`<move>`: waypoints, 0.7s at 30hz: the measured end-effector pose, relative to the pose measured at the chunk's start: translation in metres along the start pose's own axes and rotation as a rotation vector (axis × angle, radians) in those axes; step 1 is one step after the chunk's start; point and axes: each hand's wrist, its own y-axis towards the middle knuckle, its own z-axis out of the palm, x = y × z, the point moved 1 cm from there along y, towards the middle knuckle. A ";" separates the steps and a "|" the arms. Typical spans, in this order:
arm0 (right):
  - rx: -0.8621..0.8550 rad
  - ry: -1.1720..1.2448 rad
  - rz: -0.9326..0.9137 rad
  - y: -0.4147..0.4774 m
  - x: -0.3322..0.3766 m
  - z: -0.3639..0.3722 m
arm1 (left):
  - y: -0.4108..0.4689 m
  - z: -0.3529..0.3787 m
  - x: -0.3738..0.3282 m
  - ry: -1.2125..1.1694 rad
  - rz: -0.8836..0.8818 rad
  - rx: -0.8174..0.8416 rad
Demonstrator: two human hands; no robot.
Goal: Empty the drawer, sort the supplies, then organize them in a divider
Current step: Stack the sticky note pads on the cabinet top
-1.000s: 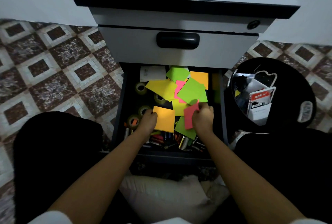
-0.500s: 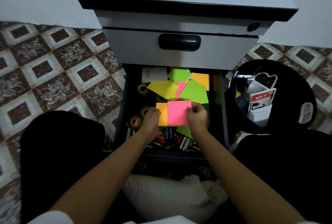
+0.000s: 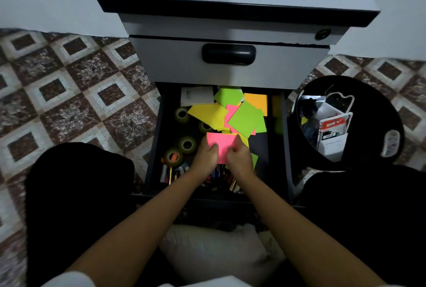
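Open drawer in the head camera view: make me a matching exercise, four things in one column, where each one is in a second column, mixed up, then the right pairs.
Things:
1. front pink note
2. tape rolls
3. orange note
4. white paper

Places:
A. back left corner of the drawer
B. gripped by the left hand and the right hand
C. back right of the drawer
D. along the drawer's left side

Pairs: 1-B, 2-D, 3-C, 4-A.
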 end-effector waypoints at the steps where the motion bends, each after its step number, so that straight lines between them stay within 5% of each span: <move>1: 0.014 0.005 -0.007 -0.001 0.002 -0.002 | 0.000 -0.001 -0.001 0.018 0.007 0.001; 11: -0.057 0.279 -0.093 -0.012 0.033 -0.047 | -0.009 -0.031 -0.045 0.025 0.196 0.051; 21: -0.224 0.159 -0.388 -0.017 0.105 -0.135 | -0.030 -0.037 -0.146 0.120 0.608 0.047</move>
